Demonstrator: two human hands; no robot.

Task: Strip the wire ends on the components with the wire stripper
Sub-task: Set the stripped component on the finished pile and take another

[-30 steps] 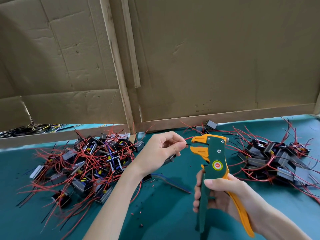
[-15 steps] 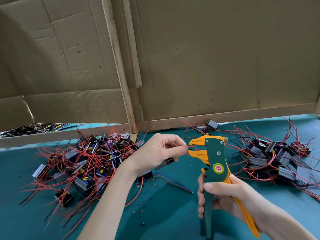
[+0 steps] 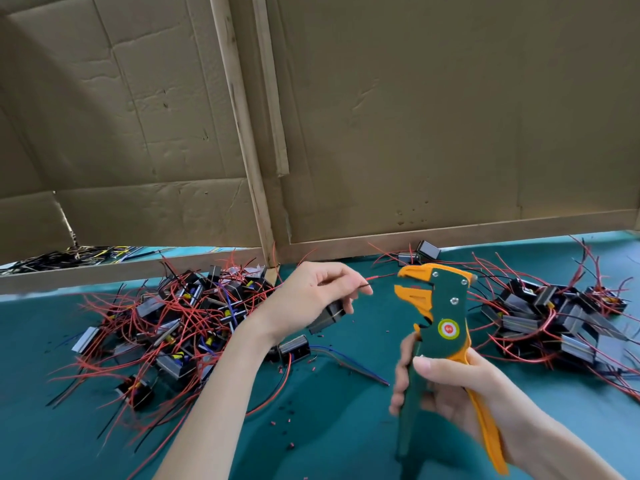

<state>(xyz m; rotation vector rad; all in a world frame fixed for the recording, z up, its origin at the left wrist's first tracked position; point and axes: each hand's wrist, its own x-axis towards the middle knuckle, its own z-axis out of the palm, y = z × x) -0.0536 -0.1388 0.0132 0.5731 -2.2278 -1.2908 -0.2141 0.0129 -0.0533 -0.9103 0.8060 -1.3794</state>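
**Wire end just left of the stripper's open mouth**

The left hand (image 3: 311,292) pinches a thin red wire (image 3: 379,277) between thumb and fingertips. The small dark component (image 3: 329,316) it belongs to hangs under the palm, above the green bench (image 3: 69,445). The wire's free end juts rightward from the fingertips, its long axis roughly level and parallel to the bench's back edge.

The right hand (image 3: 450,386) is wrapped round the handles of the wire stripper (image 3: 436,306). The tool is held upright, head uppermost, with its orange jaws facing left and standing apart. The wire tip lies near the mouth on its left side, about level with the upper jaw rather than the gap, and not yet between the jaws.

Judging from this, the coming move is a short one. Either the left hand carries the tip rightward and slightly down, or the tool comes left to meet it, and then the handles are squeezed. The wire already points at the mouth, so little turning seems needed.

One tangled pile of components (image 3: 180,323) lies toward the bench's left back and another pile (image 3: 554,323) toward its right edge. Insulation scraps (image 3: 287,414) dot the front middle.
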